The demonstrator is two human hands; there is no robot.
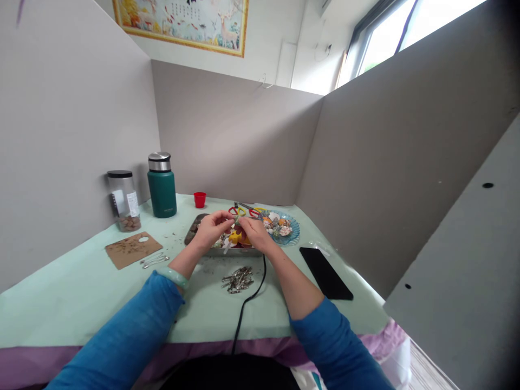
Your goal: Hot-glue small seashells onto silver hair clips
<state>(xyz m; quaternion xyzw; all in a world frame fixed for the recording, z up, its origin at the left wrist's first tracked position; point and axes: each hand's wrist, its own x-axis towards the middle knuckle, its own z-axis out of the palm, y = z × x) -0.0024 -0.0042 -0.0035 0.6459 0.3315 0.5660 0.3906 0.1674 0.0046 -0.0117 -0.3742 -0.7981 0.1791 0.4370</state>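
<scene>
Both hands meet above a shallow metal tray (239, 252) in the middle of the table. My left hand (212, 228) pinches a small greenish piece (236, 221) from the left, thumb and forefinger closed. From the other side my right hand (254, 234) has its fingers closed at the same piece, whose exact kind is too small to tell. Below them in the tray lies a yellow object (235, 237) among small pale and reddish pieces, partly hidden by my hands. A pile of small metal clips or pins (239, 279) lies in front of the tray.
A blue glass plate (295, 234) of colourful pieces stands right of the tray, scissors (255, 212) behind. A black cord (244, 306) crosses the front. Nearby are a black flat slab (326, 273), brown board (132, 252), safety pins (154, 260), jar (125, 201), green flask (161, 189) and red cup (200, 200).
</scene>
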